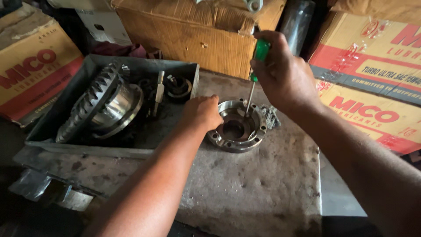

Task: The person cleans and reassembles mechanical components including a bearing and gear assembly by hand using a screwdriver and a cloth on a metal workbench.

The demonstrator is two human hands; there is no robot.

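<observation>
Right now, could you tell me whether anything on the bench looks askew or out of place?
Nothing stands out. The flanged metal housing sits flat under the left hand; the right hand holds the green-handled screwdriver into it.

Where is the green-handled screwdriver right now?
Head view, right of centre: the right hand holds the screwdriver upright, tip inside the round metal housing the left hand steadies.

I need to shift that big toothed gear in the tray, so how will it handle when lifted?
The toothed gear looks like thick solid metal, so probably heavy for its size. It sits in a grimy metal tray and shines, so it may be oily and slippery. It rests tilted on its round rim, so it might roll or tip.
</observation>
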